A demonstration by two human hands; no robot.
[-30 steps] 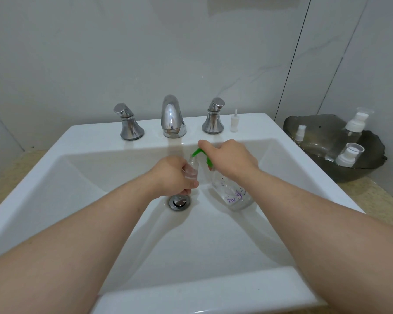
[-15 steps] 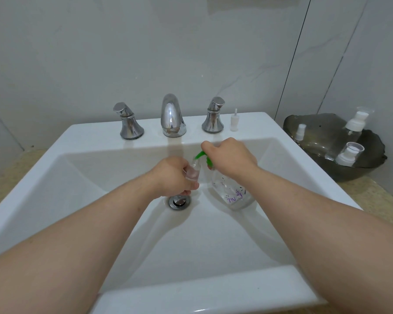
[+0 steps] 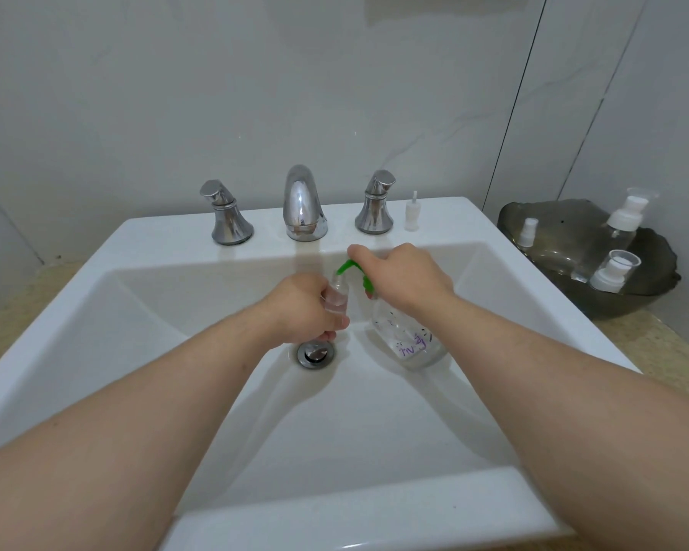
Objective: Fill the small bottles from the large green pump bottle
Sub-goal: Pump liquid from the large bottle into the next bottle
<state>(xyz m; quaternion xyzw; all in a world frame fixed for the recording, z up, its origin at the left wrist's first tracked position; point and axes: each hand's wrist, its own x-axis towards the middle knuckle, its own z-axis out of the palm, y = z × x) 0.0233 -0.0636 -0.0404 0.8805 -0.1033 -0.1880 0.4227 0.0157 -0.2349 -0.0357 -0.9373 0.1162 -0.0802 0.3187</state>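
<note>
Over the white sink basin (image 3: 374,411), my left hand (image 3: 299,308) grips a small clear bottle (image 3: 338,298) upright, its open mouth just under the green pump spout. My right hand (image 3: 406,278) lies on top of the large clear pump bottle (image 3: 408,336), which bears purple writing and stands in the basin. Its green pump head (image 3: 349,268) pokes out from under my fingers, which curl over it. The small bottle shows a little clear liquid inside.
A chrome tap (image 3: 304,204) with two handles stands on the back ledge, next to a small white pump insert (image 3: 412,212). A dark bowl (image 3: 573,236) at the right holds three small white-capped bottles (image 3: 613,272). The drain (image 3: 315,353) lies below my left hand.
Both hands and the bottles stay in nearly the same place; my right hand shifts very slightly on the green pump head.
</note>
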